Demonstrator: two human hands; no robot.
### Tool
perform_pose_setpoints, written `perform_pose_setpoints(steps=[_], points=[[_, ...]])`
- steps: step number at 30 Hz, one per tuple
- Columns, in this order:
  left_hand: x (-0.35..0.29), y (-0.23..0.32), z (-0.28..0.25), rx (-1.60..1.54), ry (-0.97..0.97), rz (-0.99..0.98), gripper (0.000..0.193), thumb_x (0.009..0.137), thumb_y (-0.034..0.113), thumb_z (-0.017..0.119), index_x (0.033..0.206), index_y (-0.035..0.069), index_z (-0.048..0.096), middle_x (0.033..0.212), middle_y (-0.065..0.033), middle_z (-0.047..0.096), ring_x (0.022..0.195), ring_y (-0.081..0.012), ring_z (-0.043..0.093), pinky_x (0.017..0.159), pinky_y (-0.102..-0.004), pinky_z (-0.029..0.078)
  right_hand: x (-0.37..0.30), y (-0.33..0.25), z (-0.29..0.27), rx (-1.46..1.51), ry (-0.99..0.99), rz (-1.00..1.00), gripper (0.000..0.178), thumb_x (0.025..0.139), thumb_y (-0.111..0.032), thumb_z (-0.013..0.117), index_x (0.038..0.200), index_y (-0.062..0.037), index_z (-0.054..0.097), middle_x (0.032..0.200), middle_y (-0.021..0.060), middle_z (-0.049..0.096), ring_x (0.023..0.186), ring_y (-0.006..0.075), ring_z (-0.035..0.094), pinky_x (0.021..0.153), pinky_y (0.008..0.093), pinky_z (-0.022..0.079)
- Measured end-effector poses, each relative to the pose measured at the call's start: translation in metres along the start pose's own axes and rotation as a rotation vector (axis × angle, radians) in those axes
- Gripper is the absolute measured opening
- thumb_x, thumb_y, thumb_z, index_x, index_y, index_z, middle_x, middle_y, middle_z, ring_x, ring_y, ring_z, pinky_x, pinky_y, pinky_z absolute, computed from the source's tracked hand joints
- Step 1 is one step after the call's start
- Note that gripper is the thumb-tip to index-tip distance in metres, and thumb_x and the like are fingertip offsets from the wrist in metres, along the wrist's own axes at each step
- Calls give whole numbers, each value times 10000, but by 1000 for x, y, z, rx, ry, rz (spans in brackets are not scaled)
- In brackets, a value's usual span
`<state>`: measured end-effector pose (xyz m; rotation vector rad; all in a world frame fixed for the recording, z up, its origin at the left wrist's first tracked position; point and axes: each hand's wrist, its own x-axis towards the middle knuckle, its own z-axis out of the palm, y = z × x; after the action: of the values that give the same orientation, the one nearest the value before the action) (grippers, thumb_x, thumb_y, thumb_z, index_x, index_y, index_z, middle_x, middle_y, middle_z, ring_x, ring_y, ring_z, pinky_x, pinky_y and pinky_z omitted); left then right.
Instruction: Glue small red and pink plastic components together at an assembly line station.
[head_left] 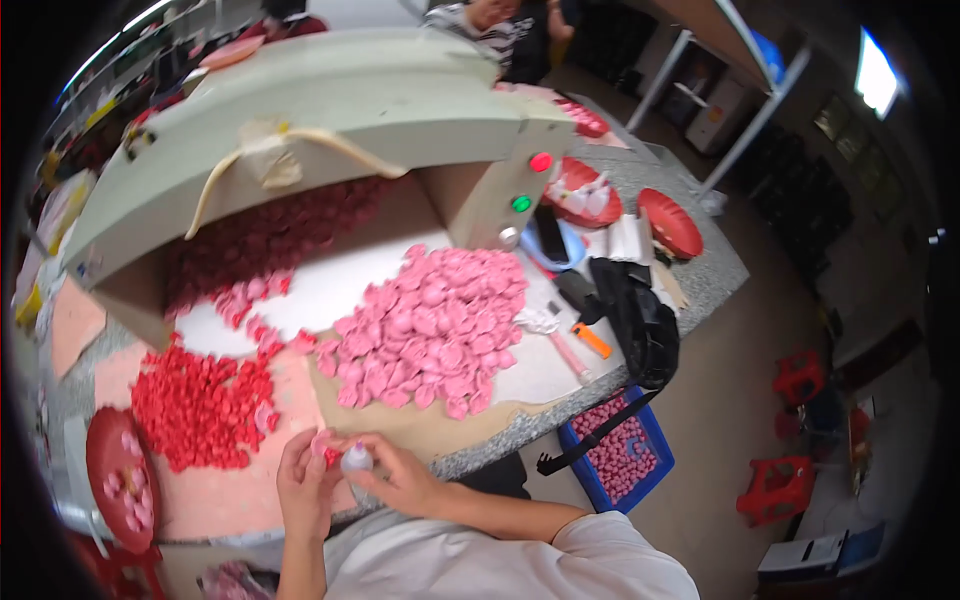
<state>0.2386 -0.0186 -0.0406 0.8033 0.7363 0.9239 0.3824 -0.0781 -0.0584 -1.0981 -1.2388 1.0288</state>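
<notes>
Near the table's front edge, my left hand (304,482) pinches a small pink and red piece (324,449) that looks like a petal-shaped part. Close beside it, my right hand (405,482) grips a small translucent squeeze bottle (357,458) with a pale nozzle, tilted toward that piece. The fingers partly cover both items; whether the nozzle touches the piece I cannot tell. Left of my hands lies a heap of small red pieces (205,410) on pink sheeting. A larger heap of pink petal-shaped pieces (440,325) spreads just beyond my hands.
A grey-green housing (330,90) with lit buttons arches over more pink pieces. A red oval tray (105,500) stands at left. To the right are a black bag (640,320), an orange-handled cutter (591,341) and red trays (670,222). A blue crate (655,425) sits below the edge.
</notes>
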Motion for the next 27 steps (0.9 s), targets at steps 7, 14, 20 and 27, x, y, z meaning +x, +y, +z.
perform_pose_setpoints(steps=[7,14,20,27], points=[[-3,11,-57,-272,-95,-187,408,974,264,426,1315,44,394,1084,-117,585,901,-211,640,770,-354,559,2,28,11,-16,124,-30,341,813,-65,666,1120,11,536,1016,95,613,929,146,582,822,275,460],[-9,8,-79,-249,-110,-269,437,968,192,447,1372,54,352,1115,-52,578,888,-158,628,813,-327,547,13,30,11,-109,162,-35,410,897,-403,546,1066,-33,501,917,31,544,702,62,514,561,192,434],[-1,-1,-94,83,-209,-236,470,971,211,434,1392,46,305,1132,-83,570,905,-149,615,787,-325,558,23,45,10,-163,276,-172,447,871,-471,562,970,-39,506,878,30,536,706,76,511,587,211,432],[9,-6,-84,-224,-219,-259,488,981,278,389,1380,13,297,1083,-105,562,915,-191,617,784,-340,562,23,48,3,12,406,-94,502,830,-518,600,906,-30,507,847,43,537,726,101,511,622,225,423]])
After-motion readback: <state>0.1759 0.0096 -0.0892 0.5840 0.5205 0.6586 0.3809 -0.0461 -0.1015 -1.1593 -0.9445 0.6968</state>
